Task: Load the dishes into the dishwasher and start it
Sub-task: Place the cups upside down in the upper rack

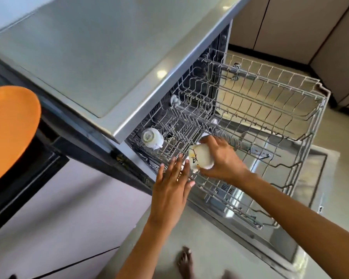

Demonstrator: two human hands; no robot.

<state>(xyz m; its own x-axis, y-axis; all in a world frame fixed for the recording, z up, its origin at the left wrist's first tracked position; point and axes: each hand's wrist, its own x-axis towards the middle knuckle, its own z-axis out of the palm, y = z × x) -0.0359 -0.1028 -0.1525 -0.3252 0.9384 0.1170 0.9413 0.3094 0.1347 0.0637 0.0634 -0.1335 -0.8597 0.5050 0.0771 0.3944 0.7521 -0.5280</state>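
Holding a white mug (201, 158) over the near-left part of the pulled-out upper rack (290, 109), the right hand (224, 158) wraps its fingers round it; the left hand (171, 186), fingers straight, rests at the rack's edge. One cup (152, 139) is already racked upside down. An orange plate (8, 133) waits on the counter at left, so loading looks barely begun. The lower rack and controls are out of sight.

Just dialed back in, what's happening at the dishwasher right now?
A person is loading cups into the pulled-out upper rack. The right hand grips a white cup with a painted design, tipped over the rack's near edge, while the left hand lies flat with straight fingers beside it. Another white cup already sits upside down in the rack. An orange plate waits on the counter.
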